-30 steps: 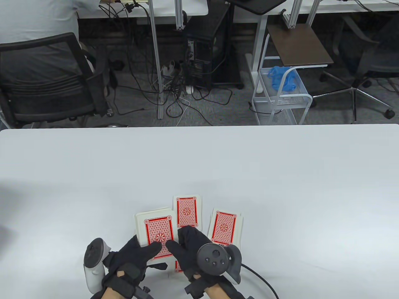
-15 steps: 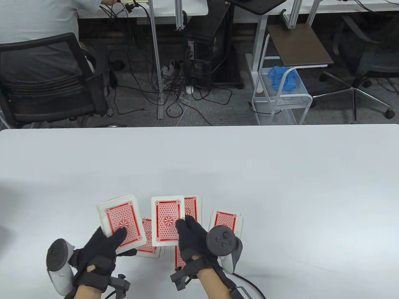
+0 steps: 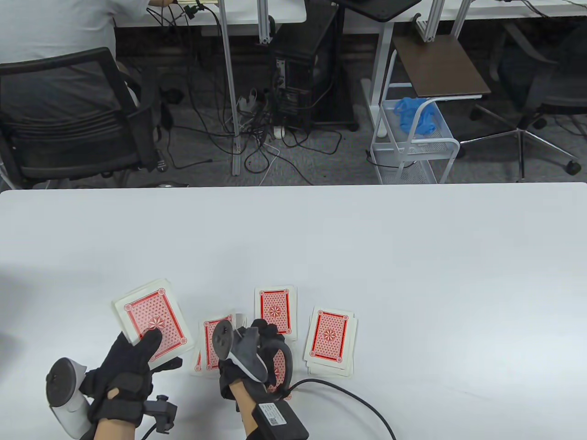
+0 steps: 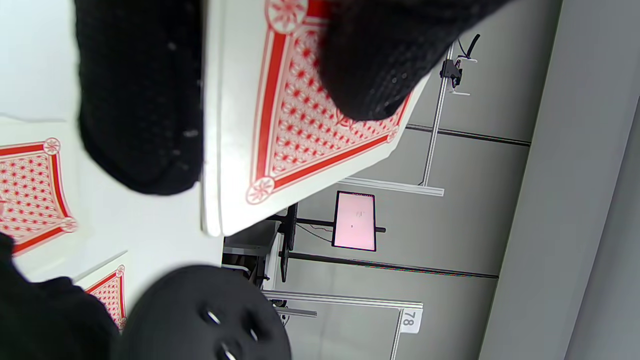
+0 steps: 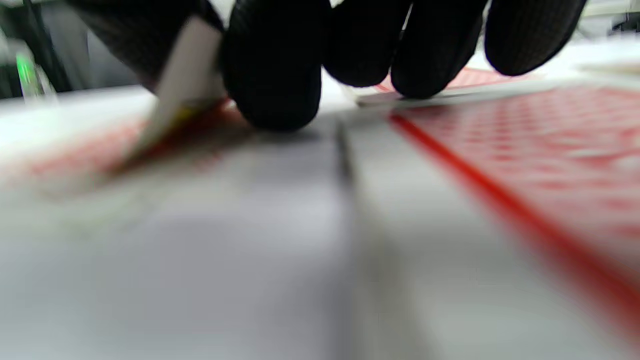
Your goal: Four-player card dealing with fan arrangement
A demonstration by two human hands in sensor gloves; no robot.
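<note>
- White tabletop (image 3: pixel 321 238) up front, with a grey floor, tangled black cables (image 3: pixel 257 137) and a black chair (image 3: pixel 73 119) behind it.
- Person in a light shirt (image 3: pixel 55 23) seated at the far left, seen only in part.
- White wire cart (image 3: pixel 412 151) past the far edge, holding a blue bag (image 3: pixel 415 114).
- Left hand (image 3: pixel 128 371) low on the left, grip wrapped round the deck (image 3: pixel 151 323): thumb on top of the red back, fingers under it.
- Deck held tilted, above the tabletop, well apart from the far pile.
- Same deck close up in the left wrist view (image 4: pixel 300 125), with a black thumb (image 4: pixel 380 60) pressing on its top card.
- Right hand (image 3: pixel 257 357) low in the middle, turned on its side, tracker facing left.
- Right fingertips (image 5: pixel 272 65) pointing down onto the tabletop, pinching one card (image 5: pixel 185 75) by its edge against the thumb.
- That card stands steeply over the left pile (image 3: pixel 215 343), just beside the hand.
- Middle pile (image 3: pixel 275 311) lying flat, red backs up, just past the right hand.
- Right pile (image 3: pixel 331 341) lying flat near the right hand, cards a bit uneven.
- One more red card partly hidden under the right hand; cannot tell how many lie there.
- Black cable (image 3: pixel 357 403) trailing right from the right wrist.
</note>
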